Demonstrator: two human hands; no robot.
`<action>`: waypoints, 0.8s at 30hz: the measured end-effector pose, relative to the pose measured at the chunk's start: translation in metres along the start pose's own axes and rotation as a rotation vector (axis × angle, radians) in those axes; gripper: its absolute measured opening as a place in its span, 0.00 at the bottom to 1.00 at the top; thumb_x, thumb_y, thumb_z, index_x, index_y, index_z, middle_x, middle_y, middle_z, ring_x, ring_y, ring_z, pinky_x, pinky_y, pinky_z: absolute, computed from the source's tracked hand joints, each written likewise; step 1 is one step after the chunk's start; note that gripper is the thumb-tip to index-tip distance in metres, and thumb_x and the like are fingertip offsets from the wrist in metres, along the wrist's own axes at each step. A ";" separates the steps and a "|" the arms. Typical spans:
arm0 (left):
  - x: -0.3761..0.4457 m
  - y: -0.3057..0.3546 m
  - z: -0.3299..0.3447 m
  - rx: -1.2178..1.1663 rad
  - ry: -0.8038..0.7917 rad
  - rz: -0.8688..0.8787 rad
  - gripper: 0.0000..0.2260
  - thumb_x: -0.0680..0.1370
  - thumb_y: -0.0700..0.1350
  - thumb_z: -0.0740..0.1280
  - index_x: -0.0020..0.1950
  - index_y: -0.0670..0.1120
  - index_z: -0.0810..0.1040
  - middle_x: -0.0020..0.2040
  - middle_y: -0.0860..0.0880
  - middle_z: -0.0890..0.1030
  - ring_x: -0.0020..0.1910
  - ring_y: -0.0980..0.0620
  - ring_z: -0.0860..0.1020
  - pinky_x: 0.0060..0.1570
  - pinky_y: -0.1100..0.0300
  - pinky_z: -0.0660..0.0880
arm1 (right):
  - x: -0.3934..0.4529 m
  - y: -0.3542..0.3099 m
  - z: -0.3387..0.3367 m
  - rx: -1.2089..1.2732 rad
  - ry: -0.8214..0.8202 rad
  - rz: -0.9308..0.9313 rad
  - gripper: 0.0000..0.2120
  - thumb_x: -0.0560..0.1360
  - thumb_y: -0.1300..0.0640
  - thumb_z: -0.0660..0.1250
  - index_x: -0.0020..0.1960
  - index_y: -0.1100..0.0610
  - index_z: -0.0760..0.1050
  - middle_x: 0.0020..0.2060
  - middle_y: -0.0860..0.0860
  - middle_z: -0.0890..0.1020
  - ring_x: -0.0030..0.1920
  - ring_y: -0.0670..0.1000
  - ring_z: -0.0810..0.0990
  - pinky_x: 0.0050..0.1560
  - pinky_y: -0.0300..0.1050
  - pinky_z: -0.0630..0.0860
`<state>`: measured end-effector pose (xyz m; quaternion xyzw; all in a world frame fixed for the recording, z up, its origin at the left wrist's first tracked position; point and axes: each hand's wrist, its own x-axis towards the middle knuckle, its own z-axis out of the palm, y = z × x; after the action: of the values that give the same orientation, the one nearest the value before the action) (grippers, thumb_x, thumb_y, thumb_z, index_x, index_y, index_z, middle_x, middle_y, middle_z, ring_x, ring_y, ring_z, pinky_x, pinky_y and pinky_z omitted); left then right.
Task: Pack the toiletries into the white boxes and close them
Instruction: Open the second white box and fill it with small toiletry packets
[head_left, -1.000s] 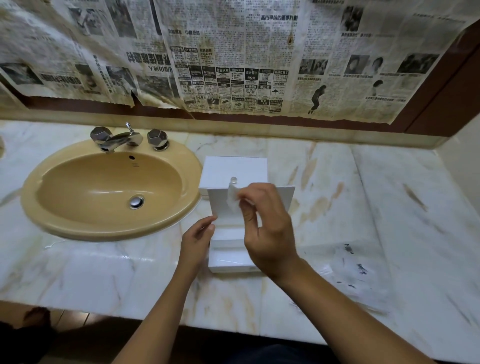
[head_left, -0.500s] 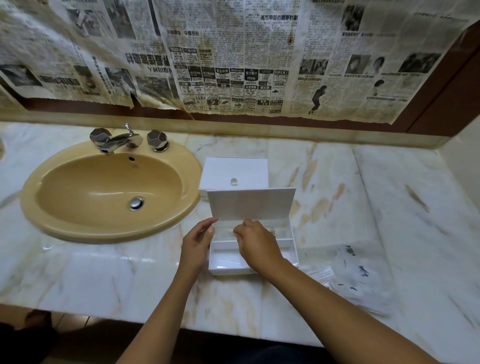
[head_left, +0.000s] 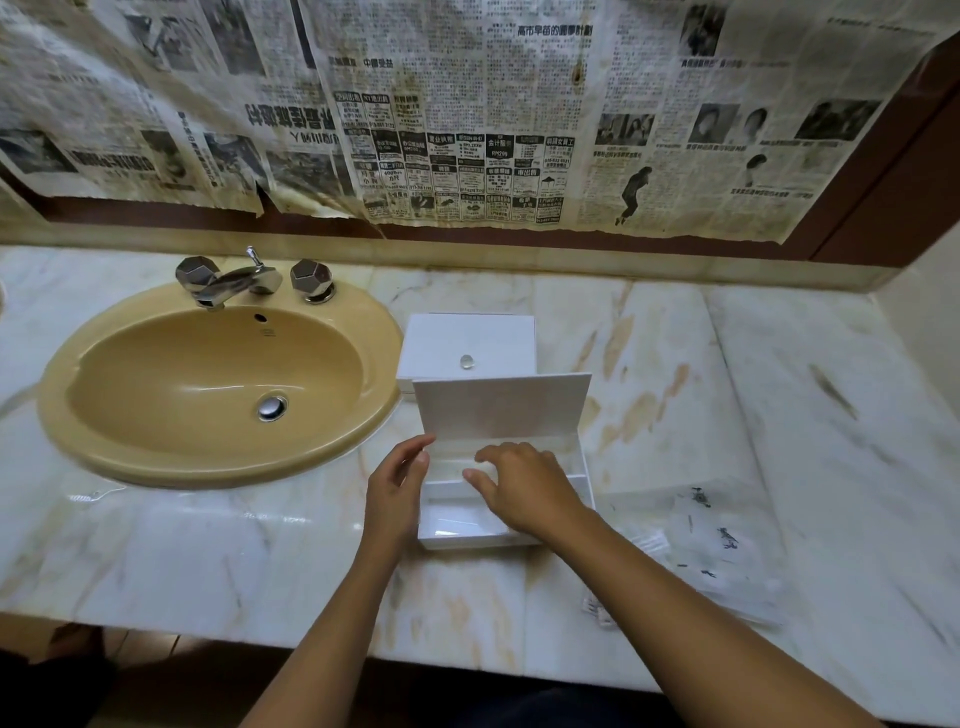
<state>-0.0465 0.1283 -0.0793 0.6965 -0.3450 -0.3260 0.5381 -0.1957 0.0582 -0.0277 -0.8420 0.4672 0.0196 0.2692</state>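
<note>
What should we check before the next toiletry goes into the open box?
1. Hinged lid of the open white compartmented box stands upright: ok.
2. Front compartment clear to receive: ok.
3. Left hand steadies the box's left wall: ok.
4. Right hand free, fingers spread over the box: ok.
5. Clear plastic toiletry packets lie on the marble counter to the right: ok.
6. Contents of the back compartment under the right hand: cannot tell.
</note>
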 end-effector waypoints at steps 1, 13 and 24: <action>0.000 0.000 0.000 -0.011 0.000 -0.002 0.10 0.81 0.38 0.62 0.58 0.47 0.80 0.55 0.55 0.81 0.51 0.70 0.76 0.47 0.78 0.70 | -0.002 0.001 -0.008 0.043 0.038 0.009 0.20 0.80 0.44 0.58 0.66 0.52 0.73 0.64 0.51 0.77 0.63 0.54 0.74 0.65 0.50 0.67; -0.002 0.000 -0.001 -0.047 -0.020 -0.031 0.10 0.81 0.40 0.62 0.59 0.48 0.80 0.56 0.57 0.80 0.53 0.70 0.76 0.48 0.78 0.70 | -0.013 0.081 -0.055 -0.125 0.132 0.346 0.09 0.73 0.64 0.59 0.43 0.56 0.77 0.40 0.53 0.80 0.40 0.57 0.79 0.40 0.44 0.71; -0.002 0.003 0.000 -0.009 -0.012 -0.015 0.10 0.81 0.39 0.62 0.59 0.47 0.79 0.55 0.55 0.80 0.51 0.72 0.75 0.47 0.80 0.69 | -0.019 0.105 -0.026 -0.177 -0.078 0.393 0.18 0.72 0.65 0.63 0.58 0.50 0.78 0.56 0.50 0.80 0.55 0.54 0.79 0.57 0.46 0.69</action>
<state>-0.0482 0.1296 -0.0765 0.6948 -0.3414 -0.3359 0.5366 -0.2961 0.0171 -0.0462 -0.7535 0.6082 0.1451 0.2032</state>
